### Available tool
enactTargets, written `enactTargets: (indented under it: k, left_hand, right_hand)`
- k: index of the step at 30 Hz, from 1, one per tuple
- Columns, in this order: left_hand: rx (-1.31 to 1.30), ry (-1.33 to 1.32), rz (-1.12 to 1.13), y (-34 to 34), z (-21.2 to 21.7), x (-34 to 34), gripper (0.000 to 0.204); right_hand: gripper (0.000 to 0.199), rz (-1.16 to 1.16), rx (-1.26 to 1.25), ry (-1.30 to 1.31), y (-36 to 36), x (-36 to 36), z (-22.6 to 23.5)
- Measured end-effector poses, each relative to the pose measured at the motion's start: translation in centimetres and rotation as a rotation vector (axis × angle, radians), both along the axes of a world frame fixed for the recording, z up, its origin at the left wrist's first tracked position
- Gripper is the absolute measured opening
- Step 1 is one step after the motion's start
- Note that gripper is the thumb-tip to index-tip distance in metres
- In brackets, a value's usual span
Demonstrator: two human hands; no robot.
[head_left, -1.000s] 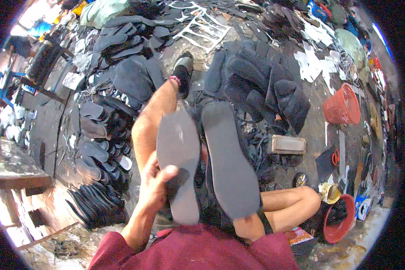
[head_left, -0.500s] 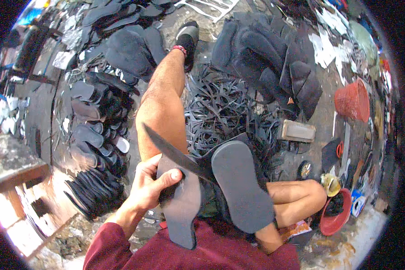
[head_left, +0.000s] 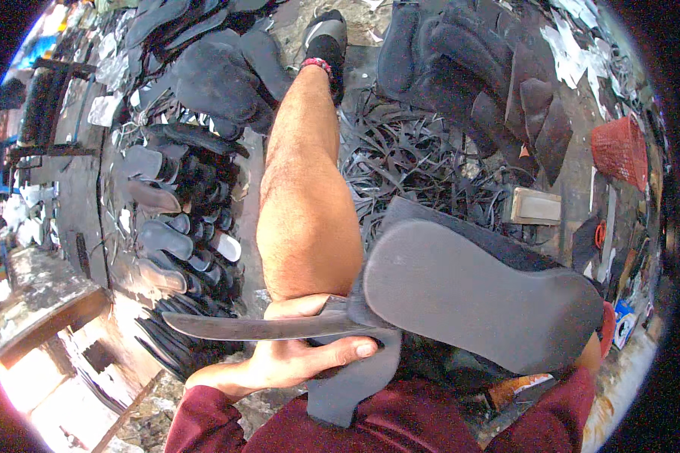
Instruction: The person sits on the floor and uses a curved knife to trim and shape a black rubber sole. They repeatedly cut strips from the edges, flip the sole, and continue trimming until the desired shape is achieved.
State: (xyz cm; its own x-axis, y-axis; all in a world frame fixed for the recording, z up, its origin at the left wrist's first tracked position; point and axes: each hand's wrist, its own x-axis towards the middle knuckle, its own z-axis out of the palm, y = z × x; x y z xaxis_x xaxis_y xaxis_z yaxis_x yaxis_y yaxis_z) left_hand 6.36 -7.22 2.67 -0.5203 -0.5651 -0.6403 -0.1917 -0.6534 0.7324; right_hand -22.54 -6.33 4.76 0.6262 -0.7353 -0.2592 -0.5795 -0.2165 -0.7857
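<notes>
My left hand [head_left: 295, 355] is shut around the narrow end of a dark grey rubber sole [head_left: 347, 385] just in front of my maroon shirt. A long dark knife blade [head_left: 242, 326] lies level across that hand, its tip pointing left, and its other end disappears behind a big lighter grey sole [head_left: 476, 294] that lies crosswise to the right. A brown handle-like piece [head_left: 514, 389] shows below the big sole. My right hand is hidden behind the big sole. My bare left leg [head_left: 310, 189] stretches away above my hand.
Rows of black cut soles [head_left: 181, 249] are stacked on the floor at left. Black rubber strips [head_left: 415, 151] and heaped dark sheets [head_left: 461, 68] lie ahead. A red basket [head_left: 619, 151] and a pale block [head_left: 536, 205] sit at right, and a wooden bench [head_left: 38, 302] at left.
The big sole has swung from upright to lying crosswise on the right. The knife blade has turned from pointing up-left to level, pointing left. The view has come closer to my hands.
</notes>
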Motion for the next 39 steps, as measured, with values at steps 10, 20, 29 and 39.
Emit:
enactTargets:
  k: [10, 20, 29, 39]
  left_hand:
    - [0.33, 0.343, -0.196, 0.1, -2.8, 2.3, 0.067]
    - [-0.113, 0.305, 0.859, 2.4, 1.3, -11.1, 0.048]
    - [-0.089, 0.199, 0.914, 3.8, -2.1, -11.8, 0.04]
    - [-0.214, 0.036, 0.693, 7.1, -4.1, -9.2, 0.044]
  right_hand:
    - [0.044, -0.301, 0.193, -0.282, 2.6, -0.6, -1.2]
    - [0.042, -0.859, -0.263, -0.466, 11.4, 2.9, -3.7]
    - [0.039, -1.011, -0.403, -0.191, 21.5, 3.4, -8.6]
    - [0.049, -0.799, -0.35, -0.15, 13.0, 2.7, -7.0]
